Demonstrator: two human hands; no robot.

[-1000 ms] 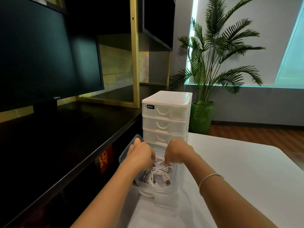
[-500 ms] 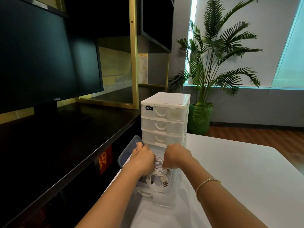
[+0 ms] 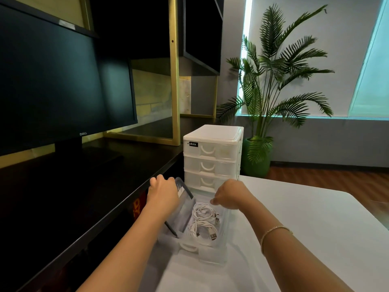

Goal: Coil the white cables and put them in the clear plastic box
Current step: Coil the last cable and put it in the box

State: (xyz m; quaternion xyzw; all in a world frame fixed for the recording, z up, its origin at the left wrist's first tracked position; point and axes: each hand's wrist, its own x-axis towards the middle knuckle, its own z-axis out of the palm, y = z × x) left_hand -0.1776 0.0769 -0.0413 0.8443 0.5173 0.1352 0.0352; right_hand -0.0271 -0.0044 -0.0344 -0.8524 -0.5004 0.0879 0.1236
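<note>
Your white cables (image 3: 203, 221) already lie coiled inside the clear plastic box (image 3: 223, 245), which sits on the white bench (image 3: 305, 228) in front of the white drawer unit (image 3: 212, 157). What seems left is the closing. Your left hand (image 3: 163, 193) rests on the box's lid (image 3: 184, 189), which leans up along the left side of the box, with the fingers curled over its far edge. Your right hand (image 3: 229, 196) hovers over the far rim of the box with its fingers bunched close together; you appear to hold nothing there, though the fingertips are turned away and a thin strand could be pinched unseen.

To do this well, check that no loop or plug rides above the rim, press stray turns down with the right hand, then swing the lid over level and seat each side evenly.

The box walls are nearly invisible against the bench, so its exact outline is hard to trace. Your left forearm covers the lid's near end. A dark strip along the lid may be a seal. How many cables are in the heap cannot be counted.
</note>
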